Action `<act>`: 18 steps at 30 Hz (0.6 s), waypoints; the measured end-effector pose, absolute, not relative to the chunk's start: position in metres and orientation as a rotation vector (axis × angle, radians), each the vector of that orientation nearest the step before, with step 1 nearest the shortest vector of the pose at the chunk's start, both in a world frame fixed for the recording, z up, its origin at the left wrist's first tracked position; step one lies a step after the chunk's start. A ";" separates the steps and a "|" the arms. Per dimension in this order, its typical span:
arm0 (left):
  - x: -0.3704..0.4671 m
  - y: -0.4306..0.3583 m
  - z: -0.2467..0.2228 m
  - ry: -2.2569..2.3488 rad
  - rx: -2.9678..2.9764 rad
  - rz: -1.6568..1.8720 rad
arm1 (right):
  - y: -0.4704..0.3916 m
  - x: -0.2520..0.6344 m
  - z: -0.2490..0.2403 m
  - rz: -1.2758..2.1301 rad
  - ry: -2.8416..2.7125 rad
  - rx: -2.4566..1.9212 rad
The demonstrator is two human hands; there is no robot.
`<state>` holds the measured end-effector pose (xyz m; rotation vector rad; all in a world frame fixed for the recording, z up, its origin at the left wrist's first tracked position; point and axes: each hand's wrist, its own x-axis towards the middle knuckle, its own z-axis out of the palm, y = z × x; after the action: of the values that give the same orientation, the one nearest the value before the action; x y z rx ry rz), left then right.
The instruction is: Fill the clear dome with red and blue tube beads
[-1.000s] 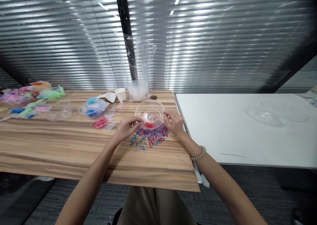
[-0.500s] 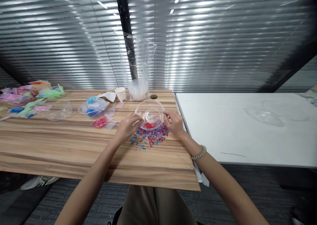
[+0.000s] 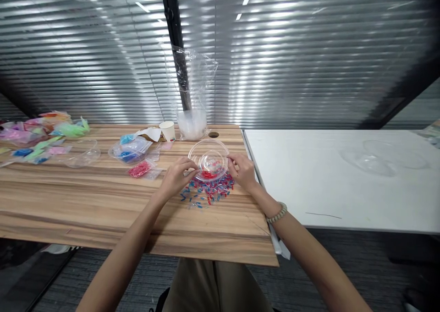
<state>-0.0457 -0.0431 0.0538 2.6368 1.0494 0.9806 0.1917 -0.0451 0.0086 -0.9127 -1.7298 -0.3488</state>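
Note:
A clear round plastic bowl point(image 3: 208, 142) is held between my hands, tilted toward me. My left hand point(image 3: 178, 177) pinches its left rim, and my right hand point(image 3: 242, 171) grips the right rim; a beaded bracelet circles that wrist. Red pieces point(image 3: 208, 174) lie gathered at the bowl's near side. Just below it, on the wooden table, spreads a loose pile of small red and blue tube-like pieces point(image 3: 216, 190). Some blue pieces point(image 3: 194, 197) are scattered near my left fingers. The bowl hides part of the pile.
Left of the bowl are a bag of pink-red pieces point(image 3: 139, 169), a clear container with blue bags point(image 3: 129, 154) and a paper cup point(image 3: 167, 130). A plastic bag of white material point(image 3: 191, 124) stands behind. Clear plastic lids point(image 3: 369, 161) rest on the white table point(image 3: 292, 179).
Both hands keep hold of the bowl with barely any movement. At the lower left, the shoe under the table has shifted back, mostly out of sight.

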 end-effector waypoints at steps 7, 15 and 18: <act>-0.043 -0.046 0.055 0.981 2.589 1.025 | -0.045 0.192 0.009 -0.338 -1.721 -0.914; -0.036 -0.058 0.057 0.711 2.555 0.931 | -0.044 0.192 0.009 -0.328 -1.713 -0.924; -0.033 -0.060 0.055 0.643 2.538 0.800 | -0.045 0.192 0.010 -0.329 -1.715 -0.901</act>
<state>-0.0335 -0.0598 0.0546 2.5377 0.6428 0.7999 0.1916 -0.0449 0.0096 -0.9011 -1.7148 -0.3287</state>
